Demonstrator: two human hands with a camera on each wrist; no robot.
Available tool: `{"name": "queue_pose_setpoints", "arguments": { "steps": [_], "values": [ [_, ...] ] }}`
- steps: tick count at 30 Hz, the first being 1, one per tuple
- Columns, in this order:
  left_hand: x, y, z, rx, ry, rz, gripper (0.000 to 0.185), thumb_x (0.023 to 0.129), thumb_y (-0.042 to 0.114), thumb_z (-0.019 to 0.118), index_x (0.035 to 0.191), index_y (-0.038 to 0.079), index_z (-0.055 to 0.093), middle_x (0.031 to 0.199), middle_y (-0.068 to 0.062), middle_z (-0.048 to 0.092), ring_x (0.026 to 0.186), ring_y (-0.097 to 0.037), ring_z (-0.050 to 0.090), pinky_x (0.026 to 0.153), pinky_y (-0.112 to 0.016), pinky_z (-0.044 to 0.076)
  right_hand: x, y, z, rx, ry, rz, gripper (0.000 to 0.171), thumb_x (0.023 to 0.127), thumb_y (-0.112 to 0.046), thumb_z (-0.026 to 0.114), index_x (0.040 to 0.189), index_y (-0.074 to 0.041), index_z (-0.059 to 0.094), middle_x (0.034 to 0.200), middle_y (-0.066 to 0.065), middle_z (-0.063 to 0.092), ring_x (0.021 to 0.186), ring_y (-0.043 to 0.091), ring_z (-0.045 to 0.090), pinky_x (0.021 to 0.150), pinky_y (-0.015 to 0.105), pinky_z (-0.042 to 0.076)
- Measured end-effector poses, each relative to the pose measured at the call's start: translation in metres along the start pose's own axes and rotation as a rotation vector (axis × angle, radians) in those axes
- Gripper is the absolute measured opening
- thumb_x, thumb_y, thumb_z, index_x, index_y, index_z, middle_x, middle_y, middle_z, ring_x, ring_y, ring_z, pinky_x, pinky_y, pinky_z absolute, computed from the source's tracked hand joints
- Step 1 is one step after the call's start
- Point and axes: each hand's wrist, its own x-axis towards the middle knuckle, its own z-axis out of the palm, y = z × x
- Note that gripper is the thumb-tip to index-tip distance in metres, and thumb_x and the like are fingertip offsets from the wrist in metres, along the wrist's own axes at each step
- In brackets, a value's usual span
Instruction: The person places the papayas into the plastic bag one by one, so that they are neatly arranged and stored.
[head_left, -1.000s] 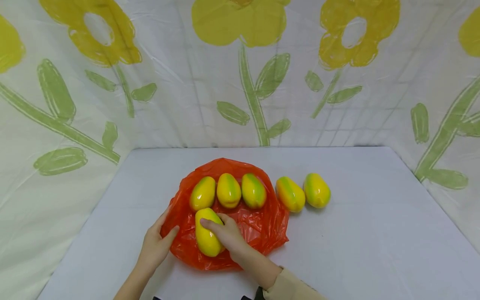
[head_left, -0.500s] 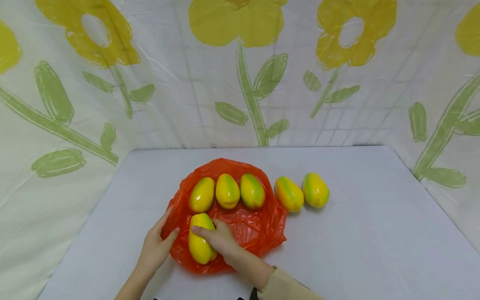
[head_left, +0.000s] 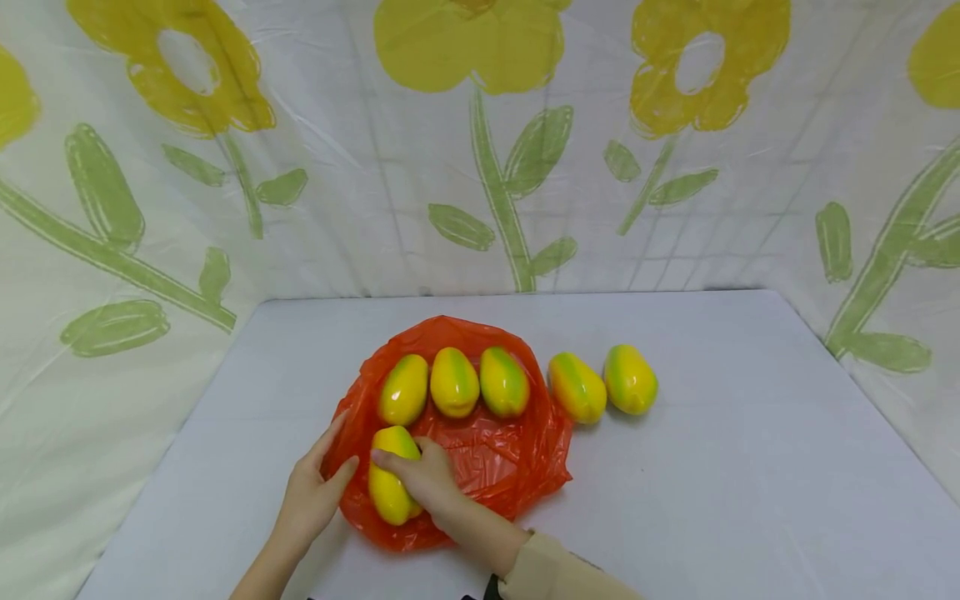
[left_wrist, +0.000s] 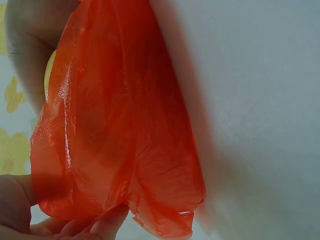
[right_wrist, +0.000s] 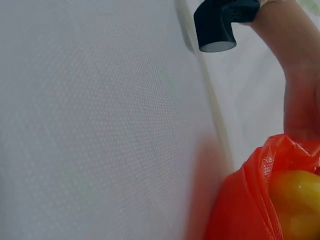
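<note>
In the head view my right hand [head_left: 422,477] grips a yellow-green papaya [head_left: 389,492] with the thumb on top, at the near left inside an open red plastic bag [head_left: 487,458]. At the bag's left edge my left hand [head_left: 315,487] holds the rim, thumb inside and fingers outside. The left wrist view shows its thumb and fingers on either side of the red film [left_wrist: 115,150]. Three more papayas [head_left: 455,383] lie in a row at the far side of the bag. Part of a yellow papaya [right_wrist: 297,202] shows inside the bag in the right wrist view.
Two papayas [head_left: 631,380] lie on the white table [head_left: 712,492] just right of the bag, side by side. Behind the table hangs a white cloth [head_left: 360,208] printed with yellow flowers. A black wrist mount [right_wrist: 217,25] shows in the right wrist view.
My right hand has carried the papaya a little left and nearer, towards the bag's near left side. My left hand stays at the rim.
</note>
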Motion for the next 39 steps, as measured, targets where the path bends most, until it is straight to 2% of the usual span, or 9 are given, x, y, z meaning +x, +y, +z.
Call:
{"name": "queue_pose_setpoints", "arguments": {
  "steps": [9,18,26,35,39],
  "values": [
    [0.001,0.0,0.0,0.002,-0.01,-0.003,0.059,0.095,-0.001,0.054,0.151,0.004,0.034,0.149,-0.027,0.036,0.135,-0.045,0.036,0.103,-0.047,0.036,0.001,-0.002,0.004,-0.009,0.058,-0.01,0.067,0.082,-0.041,0.076,0.127,0.003,0.053,0.102,0.005,0.057,0.089,0.02,0.056,0.079,0.04,0.055],
    [0.002,0.0,0.0,0.01,-0.03,-0.012,0.06,0.096,0.0,0.053,0.151,0.005,0.032,0.15,-0.027,0.035,0.137,-0.045,0.033,0.104,-0.048,0.035,0.002,-0.004,0.011,-0.053,0.109,-0.067,0.065,0.081,-0.039,0.078,0.123,0.005,0.056,0.099,0.006,0.058,0.084,0.018,0.056,0.076,0.036,0.056],
    [0.001,0.003,-0.001,0.017,-0.035,-0.043,0.059,0.096,0.0,0.053,0.151,0.003,0.032,0.15,-0.027,0.033,0.137,-0.045,0.032,0.105,-0.048,0.034,0.005,-0.003,0.016,-0.077,0.162,-0.044,0.068,0.08,-0.042,0.078,0.123,0.004,0.053,0.104,0.009,0.052,0.09,0.022,0.053,0.078,0.04,0.055],
    [0.001,0.004,-0.001,0.016,-0.034,-0.047,0.06,0.096,0.0,0.053,0.152,0.005,0.031,0.15,-0.027,0.034,0.136,-0.046,0.035,0.103,-0.048,0.036,0.005,-0.005,0.014,-0.048,0.163,-0.044,0.067,0.081,-0.039,0.077,0.126,0.004,0.05,0.108,0.011,0.051,0.095,0.025,0.054,0.082,0.047,0.055],
    [0.001,0.004,-0.001,0.013,-0.031,-0.038,0.06,0.095,0.0,0.052,0.151,0.004,0.031,0.149,-0.028,0.035,0.135,-0.046,0.035,0.103,-0.048,0.036,0.006,-0.005,0.013,-0.081,0.163,-0.066,0.067,0.082,-0.039,0.077,0.126,0.004,0.05,0.109,0.011,0.051,0.094,0.025,0.054,0.081,0.046,0.055]
  ]
}}
